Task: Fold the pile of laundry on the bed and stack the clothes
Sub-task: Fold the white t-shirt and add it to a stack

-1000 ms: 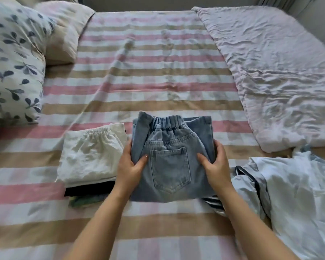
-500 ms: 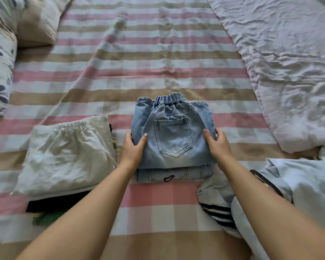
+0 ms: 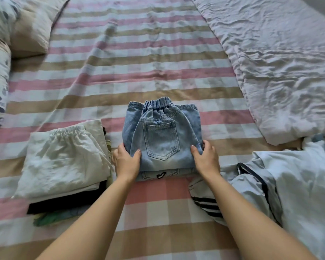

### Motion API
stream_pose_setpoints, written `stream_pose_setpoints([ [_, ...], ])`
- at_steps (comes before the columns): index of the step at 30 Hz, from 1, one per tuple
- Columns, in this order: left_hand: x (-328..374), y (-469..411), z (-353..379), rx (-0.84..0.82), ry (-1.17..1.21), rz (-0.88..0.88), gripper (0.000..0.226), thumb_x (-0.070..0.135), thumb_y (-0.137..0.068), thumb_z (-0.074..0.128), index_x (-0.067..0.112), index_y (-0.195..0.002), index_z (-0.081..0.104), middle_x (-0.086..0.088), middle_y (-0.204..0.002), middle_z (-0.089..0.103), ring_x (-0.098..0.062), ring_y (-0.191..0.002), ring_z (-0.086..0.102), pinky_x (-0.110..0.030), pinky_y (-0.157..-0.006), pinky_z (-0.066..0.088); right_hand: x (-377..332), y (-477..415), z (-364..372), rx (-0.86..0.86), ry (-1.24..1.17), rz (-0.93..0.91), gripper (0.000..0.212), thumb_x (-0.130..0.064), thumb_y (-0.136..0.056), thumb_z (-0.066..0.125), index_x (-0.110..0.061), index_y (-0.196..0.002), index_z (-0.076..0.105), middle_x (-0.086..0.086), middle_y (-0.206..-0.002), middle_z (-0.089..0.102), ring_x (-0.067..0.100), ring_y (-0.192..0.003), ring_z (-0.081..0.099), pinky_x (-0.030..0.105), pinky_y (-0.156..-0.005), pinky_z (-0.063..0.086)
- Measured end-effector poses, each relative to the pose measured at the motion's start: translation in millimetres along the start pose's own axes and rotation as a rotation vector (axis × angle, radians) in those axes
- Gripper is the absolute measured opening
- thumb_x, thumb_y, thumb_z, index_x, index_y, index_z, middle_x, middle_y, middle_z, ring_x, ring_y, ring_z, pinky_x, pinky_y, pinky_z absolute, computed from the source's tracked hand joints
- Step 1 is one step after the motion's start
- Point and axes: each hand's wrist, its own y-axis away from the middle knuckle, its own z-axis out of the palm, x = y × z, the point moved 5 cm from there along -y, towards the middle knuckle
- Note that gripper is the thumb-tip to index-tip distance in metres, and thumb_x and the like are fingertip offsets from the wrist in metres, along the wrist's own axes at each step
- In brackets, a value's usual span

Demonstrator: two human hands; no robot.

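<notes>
Folded light-blue jeans (image 3: 160, 136), back pocket up, lie mid-bed on top of another folded denim piece (image 3: 161, 175) with a small black-and-white patch. My left hand (image 3: 127, 160) grips the jeans' left lower edge, thumb on top. My right hand (image 3: 205, 158) grips the right lower edge the same way. To the left stands a stack of folded clothes (image 3: 64, 162): white garment on top, black and green ones beneath. Unfolded pale-blue laundry with dark stripes (image 3: 270, 186) lies at the right.
The striped pink, beige and white bedsheet (image 3: 139, 62) covers the bed. A crumpled pale quilt (image 3: 280, 62) fills the far right. Pillows (image 3: 17, 27) sit at the far left corner.
Both hands carried the folded jeans away from me and set them on the other folded denim piece. They have since slid slightly lower along the jeans' edges.
</notes>
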Motion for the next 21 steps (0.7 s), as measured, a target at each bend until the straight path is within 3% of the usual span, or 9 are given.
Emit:
stream_pose_setpoints([
  [3,19.8,32.7,-8.9,0.022,-0.066,0.077,0.059,0.023,-0.087,0.06,0.009,-0.138,0.034,-0.014,-0.14,0.029,-0.029,-0.131,0.024,-0.038,-0.107,0.021,-0.4,28.3,-25.8,0.052,-0.116,-0.096,0.045,-0.026,-0.092,0.053,-0.011,-0.133,0.043,0.01,-0.12,0.05,0.024,-0.113,0.047,0.035,-0.093,0.042],
  [7,69.7,99.0,-7.8,-0.033,0.109,0.427,0.034,0.004,-0.085,0.06,0.008,-0.118,0.055,-0.002,-0.114,0.055,-0.022,-0.114,0.048,-0.036,-0.099,0.038,12.0,80.0,-78.8,0.076,-0.241,-0.212,0.027,-0.015,-0.091,0.055,-0.019,-0.117,0.057,-0.008,-0.095,0.06,0.01,-0.09,0.057,0.011,-0.07,0.041],
  [10,102.7,157.5,16.9,-0.176,0.211,0.566,0.024,-0.003,-0.083,0.059,0.015,-0.099,0.063,0.006,-0.095,0.062,-0.007,-0.093,0.058,-0.021,-0.082,0.047,46.8,113.5,-120.9,0.147,-0.232,-0.189,0.02,-0.01,-0.09,0.056,-0.018,-0.107,0.065,-0.009,-0.095,0.064,0.006,-0.087,0.059,0.014,-0.075,0.044],
  [13,124.2,207.5,65.2,-0.36,0.24,0.605,0.023,-0.004,-0.082,0.06,0.017,-0.09,0.065,0.009,-0.088,0.065,-0.001,-0.082,0.059,-0.007,-0.07,0.042,98.0,134.6,-154.6,0.205,-0.204,-0.103,0.019,-0.007,-0.089,0.058,-0.013,-0.103,0.067,-0.006,-0.095,0.067,0.008,-0.086,0.061,0.018,-0.075,0.046],
  [17,128.9,266.3,146.5,-0.592,0.171,0.586,0.015,0.005,-0.085,0.059,0.017,-0.09,0.067,0.008,-0.087,0.064,-0.001,-0.079,0.058,-0.008,-0.069,0.041,182.2,153.7,-190.5,0.275,-0.166,0.067,0.018,-0.003,-0.087,0.058,-0.011,-0.1,0.068,0.001,-0.094,0.068,0.016,-0.088,0.061,0.023,-0.074,0.044],
  [21,109.9,316.8,213.3,-0.73,0.043,0.613,0.014,0.008,-0.085,0.06,0.015,-0.096,0.067,0.01,-0.087,0.06,-0.003,-0.078,0.056,-0.007,-0.07,0.039,255.1,172.7,-209.6,0.372,-0.104,0.212,0.023,0.002,-0.081,0.061,-0.01,-0.099,0.067,0.004,-0.101,0.063,0.021,-0.1,0.056,0.029,-0.085,0.045],
])
